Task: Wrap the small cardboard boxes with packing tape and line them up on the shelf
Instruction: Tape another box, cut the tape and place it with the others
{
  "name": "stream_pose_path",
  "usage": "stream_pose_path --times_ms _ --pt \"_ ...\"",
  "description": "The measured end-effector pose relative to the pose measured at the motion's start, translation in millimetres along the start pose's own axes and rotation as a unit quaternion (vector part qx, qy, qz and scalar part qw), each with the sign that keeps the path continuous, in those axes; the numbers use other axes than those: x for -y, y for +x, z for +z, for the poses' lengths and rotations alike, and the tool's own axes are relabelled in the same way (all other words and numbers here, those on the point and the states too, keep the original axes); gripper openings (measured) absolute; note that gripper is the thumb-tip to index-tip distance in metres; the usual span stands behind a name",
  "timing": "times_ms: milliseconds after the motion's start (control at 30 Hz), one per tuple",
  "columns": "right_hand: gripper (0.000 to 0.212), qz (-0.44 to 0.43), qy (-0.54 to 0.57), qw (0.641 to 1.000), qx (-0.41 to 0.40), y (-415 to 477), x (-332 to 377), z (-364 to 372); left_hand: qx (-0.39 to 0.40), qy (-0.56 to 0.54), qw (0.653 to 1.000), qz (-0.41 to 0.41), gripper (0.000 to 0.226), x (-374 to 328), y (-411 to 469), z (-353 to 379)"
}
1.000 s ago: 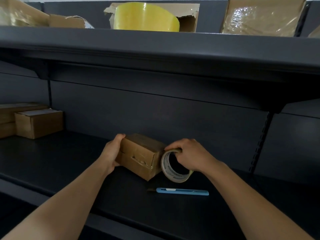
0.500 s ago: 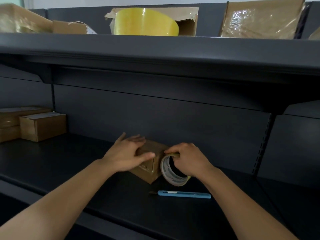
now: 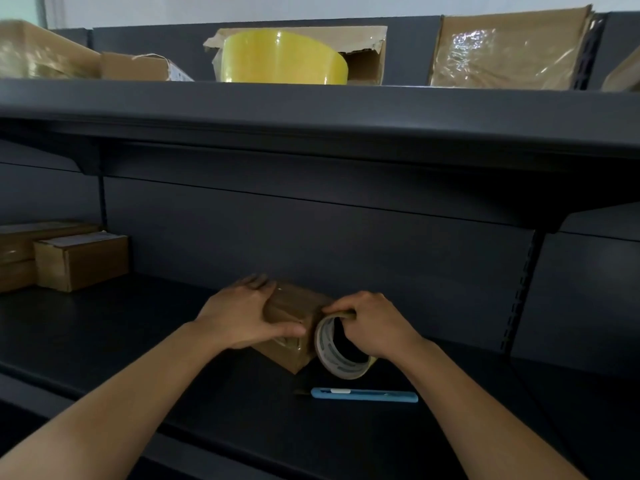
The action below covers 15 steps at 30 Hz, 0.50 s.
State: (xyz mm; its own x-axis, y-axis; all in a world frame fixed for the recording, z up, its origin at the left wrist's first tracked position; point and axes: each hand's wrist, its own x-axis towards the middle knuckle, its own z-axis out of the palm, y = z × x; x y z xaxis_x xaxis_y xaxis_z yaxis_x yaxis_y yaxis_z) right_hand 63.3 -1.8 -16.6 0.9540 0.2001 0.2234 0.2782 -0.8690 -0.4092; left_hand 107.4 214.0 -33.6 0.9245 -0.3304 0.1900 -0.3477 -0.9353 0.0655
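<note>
A small cardboard box [image 3: 294, 308] lies on the dark shelf [image 3: 138, 334] in the middle of the view. My left hand [image 3: 244, 315] lies flat across its top and near face, fingers straight, thumb along the front edge. Right beside the box stands a roll of packing tape [image 3: 337, 355], its side against the box's right end. My right hand [image 3: 367, 323] grips the roll, fingers curled over its top rim and into the core. Glossy tape shows on the box's front corner.
A blue utility knife [image 3: 363, 394] lies on the shelf just in front of the roll. Two cardboard boxes [image 3: 81, 261] sit at the far left of the shelf. The upper shelf [image 3: 311, 105] carries a large yellow tape roll [image 3: 282, 58] and wrapped boxes.
My left hand moved from the box's left end up onto its top and now presses flat there. The roll in my right hand stayed against the box's right end.
</note>
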Motion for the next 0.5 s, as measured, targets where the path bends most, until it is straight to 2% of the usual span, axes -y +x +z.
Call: stream_pose_path --times_ms 67,200,267,500 --pt "0.042 0.000 0.000 1.000 -0.004 0 0 0 0.015 0.005 1.000 -0.012 0.137 -2 0 -4" --pt "0.045 0.001 -0.011 1.000 -0.006 1 1 0 0.022 0.013 0.998 0.051 0.096 -18 -4 -10" --pt "0.045 0.000 -0.007 1.000 -0.007 1 1 0 0.033 -0.005 0.997 0.065 0.085 -18 -4 -7" --pt "0.039 -0.014 -0.003 1.000 -0.012 -1 0 3 -0.002 -0.009 0.998 0.061 0.078 -19 -1 -3"
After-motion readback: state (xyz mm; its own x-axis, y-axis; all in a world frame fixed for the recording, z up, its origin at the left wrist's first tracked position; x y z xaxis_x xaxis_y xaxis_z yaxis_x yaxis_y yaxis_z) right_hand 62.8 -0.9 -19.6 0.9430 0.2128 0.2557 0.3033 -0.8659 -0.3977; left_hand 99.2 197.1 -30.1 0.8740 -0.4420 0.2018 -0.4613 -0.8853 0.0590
